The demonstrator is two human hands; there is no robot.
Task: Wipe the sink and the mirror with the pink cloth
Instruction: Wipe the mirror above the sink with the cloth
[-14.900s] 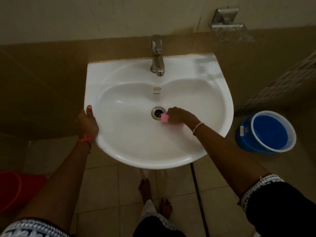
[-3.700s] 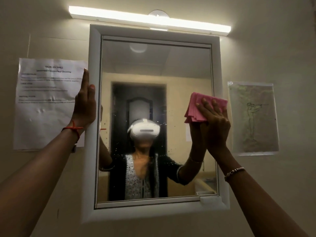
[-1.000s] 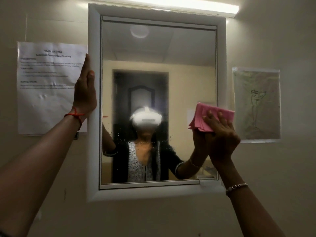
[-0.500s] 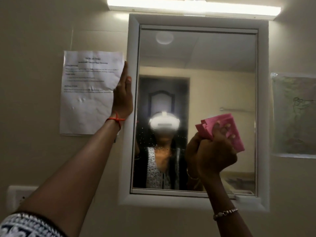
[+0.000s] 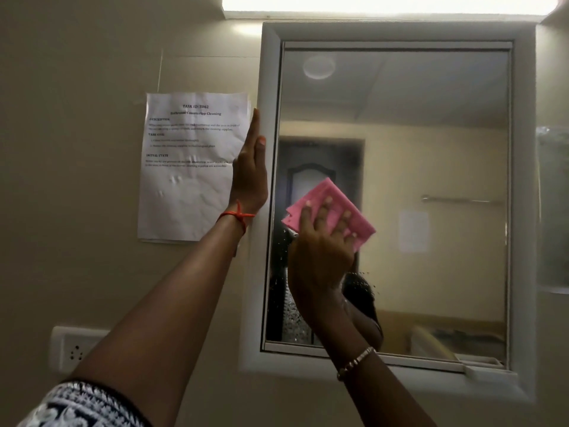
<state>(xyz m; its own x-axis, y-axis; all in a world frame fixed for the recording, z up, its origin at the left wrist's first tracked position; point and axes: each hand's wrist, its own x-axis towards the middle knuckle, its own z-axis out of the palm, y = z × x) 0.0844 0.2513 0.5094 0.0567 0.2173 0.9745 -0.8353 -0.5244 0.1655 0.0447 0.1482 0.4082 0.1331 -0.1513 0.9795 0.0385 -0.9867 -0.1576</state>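
A white-framed mirror hangs on the wall ahead of me. My right hand presses the folded pink cloth flat against the glass in its left half, fingers spread over the cloth. My left hand lies flat, fingers together, against the left side of the mirror frame, holding nothing. Small water spots show on the lower left glass. The sink is out of view.
A printed paper sheet is taped to the wall left of the mirror. A wall socket sits lower left. A tube light runs above the frame. Another sheet hangs at the right edge.
My right hand has slid the pink cloth from the right side of the glass across to the left half and flattened on it. My view shifted left. The left hand stays on the frame.
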